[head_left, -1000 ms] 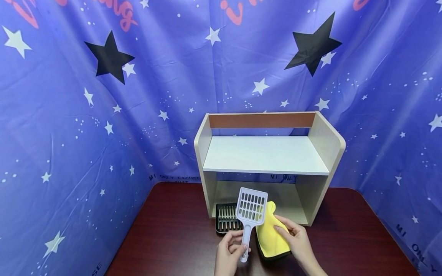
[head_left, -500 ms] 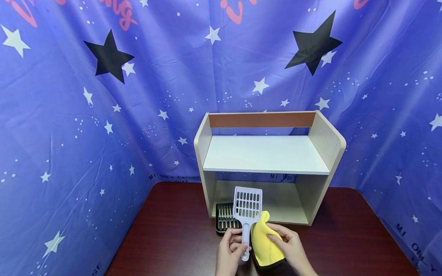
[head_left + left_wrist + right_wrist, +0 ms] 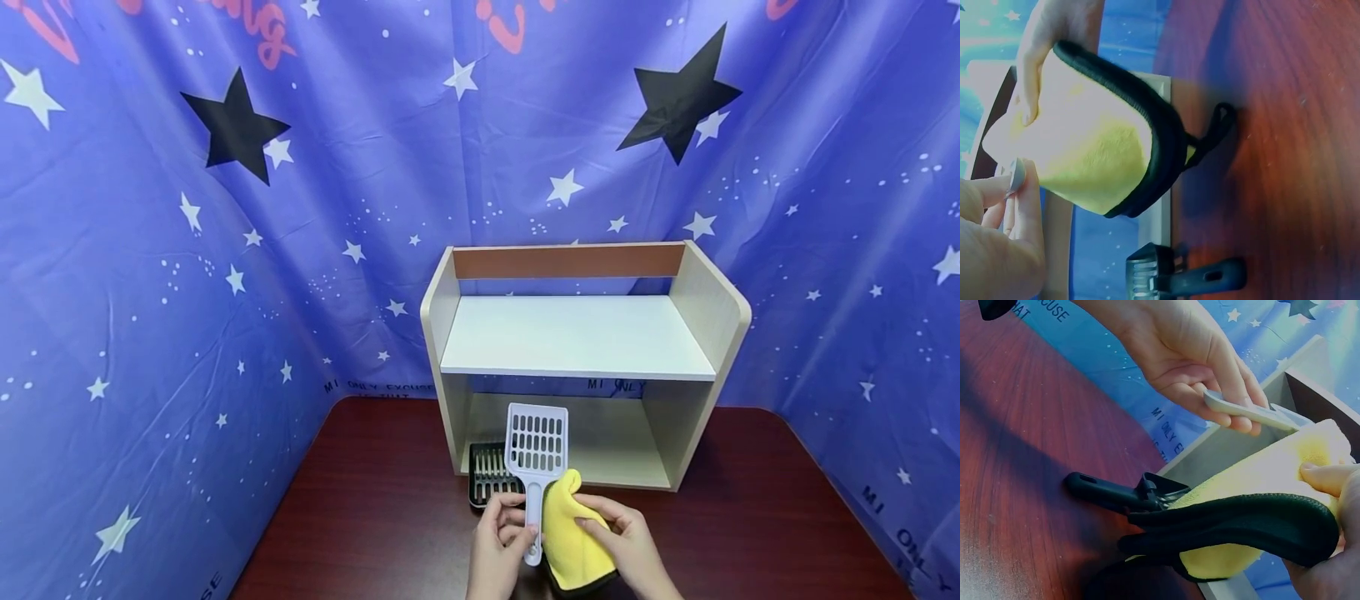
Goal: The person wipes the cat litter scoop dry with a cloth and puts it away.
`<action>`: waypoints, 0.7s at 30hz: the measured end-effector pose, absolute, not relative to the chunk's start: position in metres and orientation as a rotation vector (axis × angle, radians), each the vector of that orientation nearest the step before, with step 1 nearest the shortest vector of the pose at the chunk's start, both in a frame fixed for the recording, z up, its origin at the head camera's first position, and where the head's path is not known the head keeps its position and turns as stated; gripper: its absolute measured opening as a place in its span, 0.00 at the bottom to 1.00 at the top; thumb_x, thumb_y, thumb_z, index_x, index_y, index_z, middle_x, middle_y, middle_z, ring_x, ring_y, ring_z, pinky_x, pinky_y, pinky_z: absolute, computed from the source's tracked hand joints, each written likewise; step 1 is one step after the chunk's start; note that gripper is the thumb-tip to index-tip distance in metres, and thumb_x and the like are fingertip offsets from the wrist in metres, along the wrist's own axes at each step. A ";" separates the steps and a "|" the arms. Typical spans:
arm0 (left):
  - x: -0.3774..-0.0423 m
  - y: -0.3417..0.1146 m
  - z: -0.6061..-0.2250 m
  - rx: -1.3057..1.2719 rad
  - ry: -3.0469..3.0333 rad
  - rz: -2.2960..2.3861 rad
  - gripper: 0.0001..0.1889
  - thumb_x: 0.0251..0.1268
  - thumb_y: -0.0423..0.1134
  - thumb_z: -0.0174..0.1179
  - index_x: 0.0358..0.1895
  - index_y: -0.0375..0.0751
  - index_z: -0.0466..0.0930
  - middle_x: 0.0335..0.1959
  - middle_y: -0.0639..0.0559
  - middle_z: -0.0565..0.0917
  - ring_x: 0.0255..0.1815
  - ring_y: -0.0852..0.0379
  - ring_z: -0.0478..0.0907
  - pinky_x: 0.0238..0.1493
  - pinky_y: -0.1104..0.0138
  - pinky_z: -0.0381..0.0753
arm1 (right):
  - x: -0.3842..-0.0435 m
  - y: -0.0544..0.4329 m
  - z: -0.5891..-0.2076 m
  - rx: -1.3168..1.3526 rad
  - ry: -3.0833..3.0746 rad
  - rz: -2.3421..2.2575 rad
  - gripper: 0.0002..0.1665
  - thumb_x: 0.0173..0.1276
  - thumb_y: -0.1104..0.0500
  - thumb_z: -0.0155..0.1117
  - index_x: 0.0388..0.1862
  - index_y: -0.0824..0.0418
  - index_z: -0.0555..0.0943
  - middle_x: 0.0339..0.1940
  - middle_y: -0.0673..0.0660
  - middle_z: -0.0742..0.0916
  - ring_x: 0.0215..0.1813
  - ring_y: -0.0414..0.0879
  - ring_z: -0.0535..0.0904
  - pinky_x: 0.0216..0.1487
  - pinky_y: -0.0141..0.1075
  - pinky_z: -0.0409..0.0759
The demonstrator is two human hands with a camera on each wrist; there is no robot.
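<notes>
My left hand [image 3: 497,542] pinches the handle of a light grey slotted litter scoop [image 3: 534,498], its head pointing up and away. In the right wrist view the scoop [image 3: 1250,412] shows edge-on, tip behind the cloth. Next to it, my right hand [image 3: 628,537] grips a folded yellow cloth [image 3: 573,537] with black edging. A black hanging loop [image 3: 1217,131] dangles from the cloth's edge in the left wrist view. The cloth overlaps the right side of the grey scoop's handle in the head view. Behind them lies a black slotted scoop [image 3: 487,473], its handle [image 3: 1104,492] toward me.
A two-tier wooden shelf unit [image 3: 577,333] stands at the back of the dark red table [image 3: 375,500]. The black scoop lies against its front left corner. Blue starry curtains [image 3: 360,167] hang behind and on both sides.
My right hand has brought the cloth left and slightly down, closer to the grey scoop. The scoop's head has turned a little left and stands straighter. Both hands keep their hold.
</notes>
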State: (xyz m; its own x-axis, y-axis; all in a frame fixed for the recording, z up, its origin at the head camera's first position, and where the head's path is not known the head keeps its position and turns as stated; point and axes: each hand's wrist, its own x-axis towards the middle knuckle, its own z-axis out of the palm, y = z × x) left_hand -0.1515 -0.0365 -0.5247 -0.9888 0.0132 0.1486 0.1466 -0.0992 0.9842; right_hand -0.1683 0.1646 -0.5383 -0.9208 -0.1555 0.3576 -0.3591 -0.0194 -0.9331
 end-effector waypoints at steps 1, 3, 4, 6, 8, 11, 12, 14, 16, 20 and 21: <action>-0.152 -0.038 -0.523 -0.184 -2.040 -2.252 0.21 0.56 0.23 0.64 0.54 0.31 0.74 0.37 0.33 0.86 0.28 0.59 0.86 0.32 0.73 0.85 | -0.168 0.166 -0.539 0.537 -2.096 2.066 0.17 0.67 0.73 0.61 0.53 0.65 0.83 0.44 0.37 0.89 0.37 0.35 0.86 0.31 0.35 0.88; -0.153 -0.041 -0.520 -0.192 -2.027 -2.240 0.21 0.56 0.22 0.63 0.54 0.31 0.75 0.37 0.32 0.85 0.29 0.58 0.86 0.32 0.72 0.85 | -0.167 0.169 -0.540 0.500 -2.118 2.053 0.17 0.67 0.73 0.61 0.54 0.66 0.83 0.43 0.36 0.89 0.35 0.36 0.87 0.30 0.36 0.88; -0.153 -0.043 -0.518 -0.197 -2.019 -2.232 0.21 0.56 0.22 0.63 0.54 0.31 0.75 0.37 0.32 0.85 0.29 0.57 0.86 0.32 0.72 0.85 | -0.167 0.171 -0.540 0.482 -2.129 2.051 0.17 0.68 0.72 0.61 0.54 0.66 0.83 0.43 0.36 0.89 0.35 0.36 0.87 0.29 0.37 0.88; -0.154 -0.046 -0.513 -0.215 -2.000 -2.223 0.21 0.56 0.22 0.63 0.55 0.31 0.75 0.37 0.31 0.85 0.29 0.56 0.87 0.32 0.70 0.87 | -0.166 0.175 -0.540 0.458 -2.153 2.043 0.17 0.68 0.72 0.61 0.55 0.66 0.83 0.44 0.36 0.89 0.34 0.36 0.87 0.29 0.37 0.88; -0.153 -0.049 -0.507 -0.228 -1.984 -2.209 0.20 0.57 0.22 0.63 0.55 0.31 0.74 0.37 0.31 0.84 0.30 0.55 0.87 0.31 0.68 0.88 | -0.165 0.179 -0.541 0.453 -2.170 2.031 0.17 0.69 0.71 0.61 0.56 0.67 0.82 0.44 0.35 0.89 0.35 0.37 0.87 0.29 0.38 0.88; -0.154 -0.055 -0.497 -0.254 -1.969 -2.167 0.20 0.59 0.23 0.64 0.55 0.32 0.74 0.37 0.30 0.84 0.30 0.56 0.88 0.30 0.66 0.88 | -0.165 0.185 -0.541 0.435 -2.175 2.028 0.18 0.69 0.71 0.61 0.56 0.67 0.82 0.45 0.35 0.88 0.35 0.37 0.87 0.29 0.38 0.88; -0.155 -0.057 -0.494 -0.261 -1.966 -2.144 0.20 0.59 0.24 0.64 0.55 0.33 0.75 0.37 0.30 0.84 0.30 0.56 0.88 0.30 0.65 0.88 | -0.164 0.186 -0.541 0.428 -2.174 2.025 0.18 0.68 0.71 0.62 0.56 0.67 0.82 0.44 0.35 0.88 0.35 0.37 0.87 0.29 0.38 0.88; -0.157 -0.061 -0.487 -0.269 -1.956 -2.112 0.19 0.59 0.24 0.64 0.55 0.33 0.75 0.37 0.29 0.84 0.30 0.56 0.88 0.29 0.65 0.88 | -0.164 0.189 -0.541 0.411 -2.171 2.016 0.18 0.68 0.71 0.62 0.56 0.67 0.82 0.44 0.35 0.88 0.35 0.37 0.87 0.29 0.37 0.88; -0.160 -0.066 -0.480 -0.268 -1.944 -2.092 0.19 0.59 0.23 0.64 0.55 0.33 0.75 0.37 0.28 0.84 0.31 0.57 0.88 0.29 0.66 0.88 | -0.163 0.192 -0.541 0.391 -2.168 2.008 0.18 0.68 0.71 0.62 0.56 0.68 0.82 0.45 0.35 0.88 0.35 0.37 0.87 0.29 0.37 0.88; -0.169 -0.075 -0.467 -0.244 -1.932 -2.070 0.20 0.59 0.23 0.64 0.55 0.35 0.76 0.39 0.31 0.86 0.32 0.58 0.88 0.29 0.68 0.87 | -0.161 0.195 -0.543 0.347 -2.171 2.019 0.17 0.67 0.71 0.63 0.55 0.70 0.82 0.45 0.35 0.89 0.36 0.37 0.87 0.30 0.36 0.88; -0.171 -0.077 -0.464 -0.237 -1.930 -2.069 0.20 0.59 0.23 0.63 0.55 0.35 0.76 0.39 0.31 0.86 0.32 0.57 0.88 0.30 0.69 0.87 | -0.161 0.196 -0.544 0.331 -2.170 2.031 0.17 0.67 0.71 0.63 0.55 0.70 0.82 0.45 0.36 0.89 0.36 0.37 0.87 0.30 0.36 0.88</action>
State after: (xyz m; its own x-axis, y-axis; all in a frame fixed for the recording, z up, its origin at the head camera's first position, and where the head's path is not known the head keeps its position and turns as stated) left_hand -0.1715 -0.0773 -0.4638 -0.9411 -0.1060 0.3210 0.3276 -0.0515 0.9434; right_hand -0.1610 0.1960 -0.5440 -0.9643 -0.0573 0.2584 -0.2616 0.0581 -0.9634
